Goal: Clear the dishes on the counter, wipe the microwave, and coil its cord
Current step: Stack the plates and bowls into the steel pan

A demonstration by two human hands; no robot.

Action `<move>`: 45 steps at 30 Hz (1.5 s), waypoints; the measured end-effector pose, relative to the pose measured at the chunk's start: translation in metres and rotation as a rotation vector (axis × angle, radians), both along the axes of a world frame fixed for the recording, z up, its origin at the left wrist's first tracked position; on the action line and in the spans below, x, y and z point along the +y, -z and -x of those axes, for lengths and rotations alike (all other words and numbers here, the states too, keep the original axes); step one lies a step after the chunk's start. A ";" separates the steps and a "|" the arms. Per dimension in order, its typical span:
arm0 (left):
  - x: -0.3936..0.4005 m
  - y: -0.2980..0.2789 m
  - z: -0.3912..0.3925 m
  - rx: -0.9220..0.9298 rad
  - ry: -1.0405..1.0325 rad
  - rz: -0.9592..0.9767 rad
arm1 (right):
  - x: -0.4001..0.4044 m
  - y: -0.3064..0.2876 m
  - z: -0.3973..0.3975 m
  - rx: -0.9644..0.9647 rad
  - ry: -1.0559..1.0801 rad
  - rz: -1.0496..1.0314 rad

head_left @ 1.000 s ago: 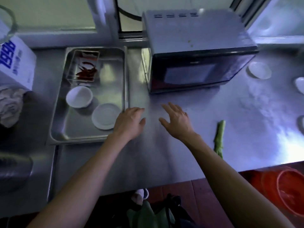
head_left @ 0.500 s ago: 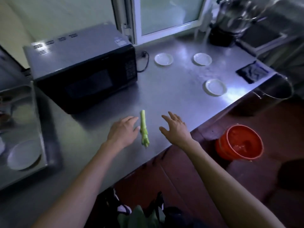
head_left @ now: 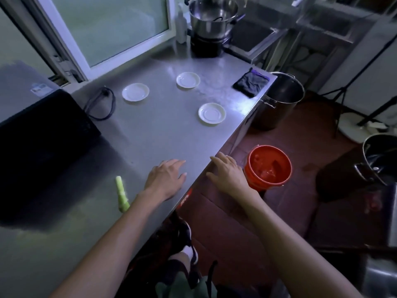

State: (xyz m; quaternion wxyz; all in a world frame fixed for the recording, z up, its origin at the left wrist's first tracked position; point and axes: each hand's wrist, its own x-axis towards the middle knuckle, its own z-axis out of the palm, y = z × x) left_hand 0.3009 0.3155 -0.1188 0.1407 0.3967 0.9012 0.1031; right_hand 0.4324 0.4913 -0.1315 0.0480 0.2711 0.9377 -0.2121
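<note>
Hands first: my left hand [head_left: 166,179] hovers palm down over the steel counter [head_left: 150,134] near its front edge, fingers loosely spread and holding nothing; my right hand [head_left: 227,174] reaches past that edge, equally relaxed and bare. Just left of my left wrist lies a pale green vegetable stalk [head_left: 122,194]. Farther back sit three white saucers [head_left: 212,114], well apart from one another, and a dark folded cloth [head_left: 251,81] at the counter's far corner. On the left stands the black microwave [head_left: 43,134], its cord [head_left: 101,104] looped loosely beside it. On the floor below my right hand stands an orange bucket [head_left: 268,167], with a steel stockpot [head_left: 279,100] beyond.
</note>
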 end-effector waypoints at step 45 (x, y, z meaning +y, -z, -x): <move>0.288 0.074 0.256 -0.203 -0.374 0.091 | 0.293 0.120 0.315 -0.358 -0.586 -0.097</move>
